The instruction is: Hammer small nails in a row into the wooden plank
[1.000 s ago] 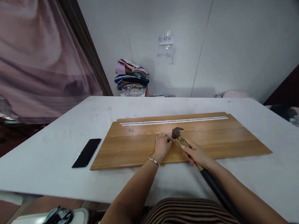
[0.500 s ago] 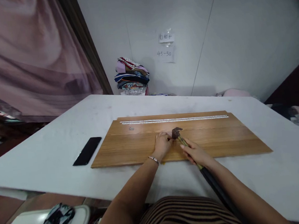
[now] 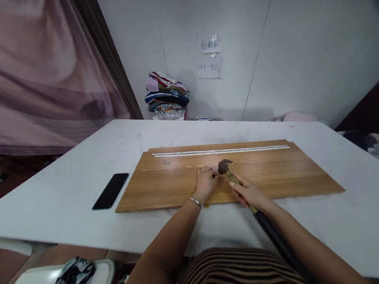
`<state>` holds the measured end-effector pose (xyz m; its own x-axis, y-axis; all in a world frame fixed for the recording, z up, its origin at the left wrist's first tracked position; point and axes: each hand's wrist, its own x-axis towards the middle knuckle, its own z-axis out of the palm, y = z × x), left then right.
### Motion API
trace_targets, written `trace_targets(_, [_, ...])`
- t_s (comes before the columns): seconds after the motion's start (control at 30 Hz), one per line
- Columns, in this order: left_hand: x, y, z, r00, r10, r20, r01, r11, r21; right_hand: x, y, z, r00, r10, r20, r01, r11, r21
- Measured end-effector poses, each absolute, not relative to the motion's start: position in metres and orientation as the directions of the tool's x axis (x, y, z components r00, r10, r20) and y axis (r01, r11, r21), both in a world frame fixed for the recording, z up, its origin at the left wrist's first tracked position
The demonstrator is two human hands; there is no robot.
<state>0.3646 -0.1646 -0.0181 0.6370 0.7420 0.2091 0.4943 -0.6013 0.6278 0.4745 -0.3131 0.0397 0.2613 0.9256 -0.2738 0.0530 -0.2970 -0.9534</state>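
Note:
A wooden board [image 3: 173,187] lies flat in front of me. My left hand [image 3: 206,181] rests on its middle, thumb and fingers pinched on a nail [image 3: 219,175] that barely shows at the fingertips. My right hand [image 3: 247,192] is wrapped round the handle of a claw hammer [image 3: 224,166], whose long dark grip runs back under my forearm. The rusty hammer head is just above and beside the left fingertips. Several loose nails [image 3: 166,162] lie in a small pile toward the board's far left.
Two white measuring strips [image 3: 220,151] run along the board's far edge. A black phone [image 3: 110,191] lies left of the board on the white table [image 3: 67,183]. Folded clothes [image 3: 167,95] are stacked against the wall. A white stool [image 3: 101,273] holding patterned cloth stands at lower left.
The hammer head has risen slightly away from the left fingertips. My left hand stays in the same place on the board.

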Motion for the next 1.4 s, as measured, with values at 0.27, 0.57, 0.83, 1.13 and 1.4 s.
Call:
trace_targets(0.27, [0.364,-0.166,-0.016,0.635,0.740,0.219,0.491,-0.606,0.626,0.475,-0.312,0.041,0.261,0.923,-0.282,0.052,-0.305,-0.951])
trace_targets(0.57, [0.360,-0.169,-0.016,0.604,0.755,0.256,0.513,-0.614,0.600,0.476,-0.316,0.039,0.265,0.927,-0.266,0.037,-0.285,-0.958])
trace_targets(0.83, [0.342,-0.181,-0.012,0.562,0.794,0.230,0.590,-0.580,0.562,0.475,-0.317,0.038,0.255,0.926,-0.278,0.043,-0.298,-0.954])
trace_targets(1.13, [0.335,-0.185,-0.009,0.547,0.814,0.194,0.598,-0.542,0.590,0.474,-0.311,0.037,0.263,0.919,-0.293,0.060,-0.318,-0.946])
trace_targets(1.4, [0.336,-0.185,-0.011,0.574,0.797,0.188,0.605,-0.568,0.559,0.473,-0.314,0.040,0.263,0.919,-0.295,0.061,-0.321,-0.945])
